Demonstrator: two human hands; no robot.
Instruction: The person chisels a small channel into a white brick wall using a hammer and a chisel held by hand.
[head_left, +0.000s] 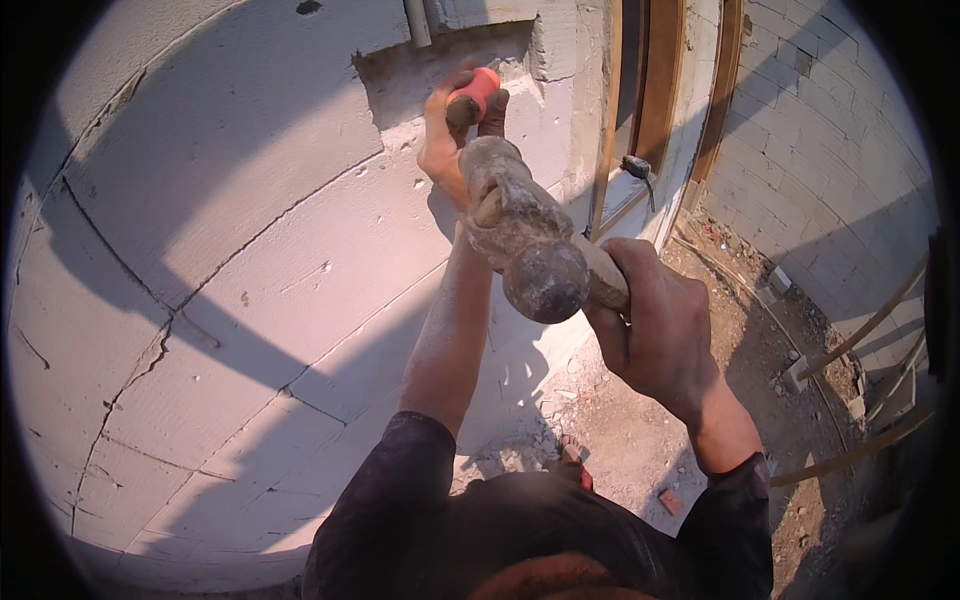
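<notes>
My left hand (441, 150) is wrapped round a red-orange chisel handle (484, 86) with a dark, worn struck end. It is at the lower edge of a rectangular recess (430, 75) cut into the pale block wall (290, 270). The chisel's blade is hidden from view. My right hand (660, 325) grips the wooden handle of a dusty ball-peen hammer (520, 220). The hammer head hangs in front of my left wrist, its rounded end toward me, a short way from the chisel.
A grey pipe (417, 22) comes down into the recess. Right of it stands a wooden frame (660, 85), with a small dark object (636, 167) on its ledge. Rubble and a reddish brick piece (671, 501) lie on the ground. Poles (850, 448) slant in at right, before another block wall (830, 130).
</notes>
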